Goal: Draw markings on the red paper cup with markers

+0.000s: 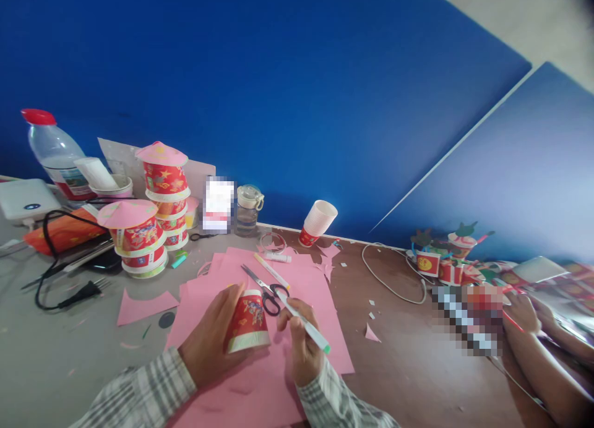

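Observation:
My left hand (211, 341) is wrapped round a red patterned paper cup (247, 323) held upside down on a spread of pink paper sheets (260, 378). A white pen with a green end (304, 321) is pinched in my right hand (301, 341), its tip close to the cup's top. Black-handled scissors (264, 289) lie on the pink paper just behind the cup. A second white pen (271, 270) and a glue stick (277, 258) lie further back.
Stacks of red cups topped with pink paper cones (148, 230) stand at the left, beside a water bottle (53, 153), a black cable and plug (69, 292) and a small glass jar (248, 208). Stacked cups (318, 222) lie tipped by the blue wall. Another person's arm (547, 360) rests at the right near decorated cups (440, 261).

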`<action>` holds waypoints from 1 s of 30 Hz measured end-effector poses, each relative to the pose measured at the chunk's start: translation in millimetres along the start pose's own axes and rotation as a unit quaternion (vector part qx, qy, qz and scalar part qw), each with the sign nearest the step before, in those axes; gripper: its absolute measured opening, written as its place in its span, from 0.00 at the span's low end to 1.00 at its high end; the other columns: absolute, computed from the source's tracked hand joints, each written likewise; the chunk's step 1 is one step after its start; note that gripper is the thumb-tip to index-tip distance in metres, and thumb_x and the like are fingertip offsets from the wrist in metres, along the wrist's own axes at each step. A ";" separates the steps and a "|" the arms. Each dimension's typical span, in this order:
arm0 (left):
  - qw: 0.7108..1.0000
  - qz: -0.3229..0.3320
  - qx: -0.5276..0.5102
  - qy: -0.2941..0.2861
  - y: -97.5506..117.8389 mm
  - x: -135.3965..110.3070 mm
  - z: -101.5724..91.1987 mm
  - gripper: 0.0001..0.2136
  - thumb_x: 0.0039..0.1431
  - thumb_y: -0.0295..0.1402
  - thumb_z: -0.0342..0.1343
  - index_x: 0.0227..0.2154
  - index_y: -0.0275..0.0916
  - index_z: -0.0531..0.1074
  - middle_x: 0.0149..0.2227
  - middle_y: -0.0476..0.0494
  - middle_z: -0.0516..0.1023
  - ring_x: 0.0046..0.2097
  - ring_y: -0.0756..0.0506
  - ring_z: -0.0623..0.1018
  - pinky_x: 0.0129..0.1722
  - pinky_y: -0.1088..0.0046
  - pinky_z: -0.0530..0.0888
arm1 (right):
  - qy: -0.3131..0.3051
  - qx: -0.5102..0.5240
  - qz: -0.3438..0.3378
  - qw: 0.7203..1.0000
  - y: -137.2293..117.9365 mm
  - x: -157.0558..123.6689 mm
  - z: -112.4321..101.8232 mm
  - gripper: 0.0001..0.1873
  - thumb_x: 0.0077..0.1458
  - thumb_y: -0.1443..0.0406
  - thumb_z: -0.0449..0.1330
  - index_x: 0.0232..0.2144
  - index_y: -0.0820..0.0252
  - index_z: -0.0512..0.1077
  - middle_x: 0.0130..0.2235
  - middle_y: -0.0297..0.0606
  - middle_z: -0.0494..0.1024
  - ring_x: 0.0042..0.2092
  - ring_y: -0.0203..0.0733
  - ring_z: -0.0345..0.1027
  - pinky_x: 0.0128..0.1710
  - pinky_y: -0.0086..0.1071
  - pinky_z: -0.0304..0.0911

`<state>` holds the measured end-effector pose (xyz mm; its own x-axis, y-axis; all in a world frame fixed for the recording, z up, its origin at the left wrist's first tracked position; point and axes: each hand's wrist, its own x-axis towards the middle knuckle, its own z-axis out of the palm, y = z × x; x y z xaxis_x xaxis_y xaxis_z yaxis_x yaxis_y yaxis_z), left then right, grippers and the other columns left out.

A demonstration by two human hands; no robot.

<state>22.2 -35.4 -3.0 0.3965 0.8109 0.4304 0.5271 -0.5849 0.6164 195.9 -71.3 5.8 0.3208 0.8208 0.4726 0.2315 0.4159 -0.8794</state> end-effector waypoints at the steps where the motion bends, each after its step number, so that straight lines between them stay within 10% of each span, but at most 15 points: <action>1: 1.000 -0.006 0.001 0.000 0.0 -0.3 0.2 0.46 0.34 0.49 0.62 0.54 0.44 0.40 0.51 0.40 0.59 0.52 0.36 0.60 0.48 0.54 0.66 | -0.003 -0.008 -0.001 1.000 0.1 1.3 0.6 0.16 0.53 0.55 0.49 0.36 0.57 0.70 0.21 0.31 0.70 0.20 0.39 0.63 0.22 0.33 0.63; 24: 0.992 -0.014 -0.128 -0.017 -9.8 -2.9 -6.4 0.45 0.35 0.62 0.48 0.54 0.44 0.40 0.56 0.40 0.51 0.54 0.33 0.55 0.51 0.49 0.58 | -0.068 -0.151 -0.056 0.985 20.3 15.6 -4.3 0.20 0.46 0.71 0.54 0.45 0.56 0.62 0.34 0.38 0.75 0.35 0.47 0.72 0.34 0.37 0.69; 27: 0.962 -0.099 -0.242 0.075 -10.1 4.3 -11.8 0.35 0.42 0.60 0.44 0.51 0.45 0.51 0.50 0.41 0.62 0.48 0.38 0.65 0.47 0.54 0.65 | -0.063 -0.119 -0.042 0.990 22.5 14.7 -4.6 0.18 0.48 0.70 0.53 0.44 0.57 0.63 0.33 0.37 0.74 0.35 0.47 0.71 0.34 0.37 0.68; 30: 0.874 -0.248 -0.366 0.202 -13.9 13.8 -15.0 0.32 0.31 0.53 0.60 0.41 0.43 0.64 0.38 0.46 0.70 0.35 0.44 0.73 0.32 0.65 0.73 | -0.058 -0.070 -0.025 0.996 23.9 16.0 -3.3 0.16 0.49 0.68 0.53 0.42 0.58 0.64 0.31 0.36 0.73 0.32 0.46 0.70 0.32 0.36 0.67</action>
<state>9.1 -15.8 4.2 -0.1195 0.9881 0.0968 -0.1223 -0.1114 0.9862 209.5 -49.5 -7.5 0.1990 0.8431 0.4996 0.3726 0.4064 -0.8343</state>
